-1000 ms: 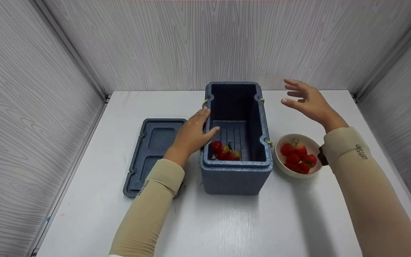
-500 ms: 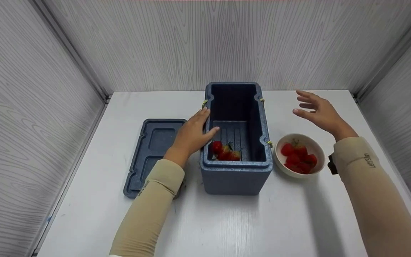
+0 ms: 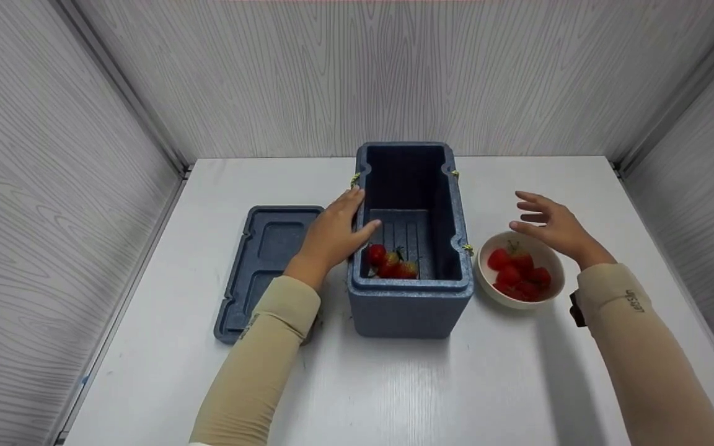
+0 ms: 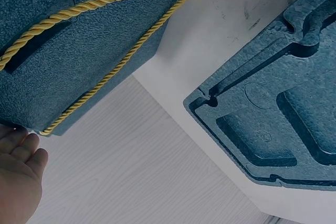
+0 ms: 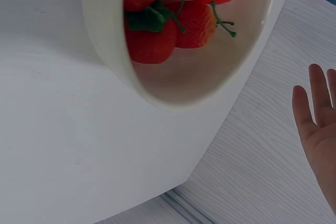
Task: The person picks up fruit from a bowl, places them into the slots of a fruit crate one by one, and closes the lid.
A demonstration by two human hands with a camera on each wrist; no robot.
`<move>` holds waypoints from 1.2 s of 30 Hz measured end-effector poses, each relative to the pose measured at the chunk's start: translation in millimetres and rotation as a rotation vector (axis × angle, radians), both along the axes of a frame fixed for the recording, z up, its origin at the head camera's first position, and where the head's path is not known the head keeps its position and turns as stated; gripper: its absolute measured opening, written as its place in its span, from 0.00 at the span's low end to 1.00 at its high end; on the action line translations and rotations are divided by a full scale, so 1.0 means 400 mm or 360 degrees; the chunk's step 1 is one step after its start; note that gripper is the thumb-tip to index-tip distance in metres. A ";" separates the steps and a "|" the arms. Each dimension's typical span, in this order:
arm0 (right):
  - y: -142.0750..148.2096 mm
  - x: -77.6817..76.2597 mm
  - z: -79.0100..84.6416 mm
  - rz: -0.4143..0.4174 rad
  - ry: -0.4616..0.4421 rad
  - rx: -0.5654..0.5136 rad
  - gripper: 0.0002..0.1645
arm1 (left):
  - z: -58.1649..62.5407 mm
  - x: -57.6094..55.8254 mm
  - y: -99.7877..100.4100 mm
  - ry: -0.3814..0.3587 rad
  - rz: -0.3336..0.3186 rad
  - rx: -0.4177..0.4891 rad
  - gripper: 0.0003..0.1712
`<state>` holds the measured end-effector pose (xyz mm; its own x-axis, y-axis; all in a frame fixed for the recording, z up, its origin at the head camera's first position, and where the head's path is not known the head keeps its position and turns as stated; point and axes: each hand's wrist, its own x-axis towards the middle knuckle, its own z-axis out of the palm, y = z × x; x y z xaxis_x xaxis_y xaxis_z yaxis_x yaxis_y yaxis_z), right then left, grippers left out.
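Nearer to the smooth, cream-white round bowl [image 3: 545, 253] than half a second ago, the person's right hand [image 3: 556, 230] is at about its one o'clock, taking twelve as the far side in the head view; the left hand [image 3: 332, 232] and the deep, blue-grey, rough-textured rectangular box [image 3: 409, 314] have kept their places. The bowl stands just beside the box, between three and four o'clock of it, and holds several red strawberries with green stems [image 3: 509, 275]; three red-and-yellowish strawberries [image 3: 389, 266] lie inside the box, at its six-to-seven o'clock end; the flat blue-grey lid with recessed panels [image 3: 258, 285] lies off the box, towards eight to nine o'clock.

The step looks to be a reach for the bowl's fruit; it would go best with the hand coming in from above, clear of the rim, and a light pinch on one berry, since soft fruit could bruise; the left hand should steady the box without pushing it. The right hand's fingers and thumb are well apart, holding nothing; the left hand's fingers lie along the box's nine o'clock wall, thumb spread over the opening; how hard it presses cannot be told.
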<state>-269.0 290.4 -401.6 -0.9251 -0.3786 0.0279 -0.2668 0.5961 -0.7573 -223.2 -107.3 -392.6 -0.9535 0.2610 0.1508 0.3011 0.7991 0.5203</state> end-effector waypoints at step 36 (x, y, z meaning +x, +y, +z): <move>0.038 0.021 -0.192 0.0218 -0.0242 0.0143 0.42 | 0.000 -0.001 -0.001 -0.0001 -0.0002 -0.0022 0.41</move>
<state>-260.6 305.6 -478.4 -0.8559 -0.4957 -0.1476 -0.2366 0.6291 -0.7404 -223.7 -107.7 -392.6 -0.9533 0.2641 0.1467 0.3017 0.8059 0.5094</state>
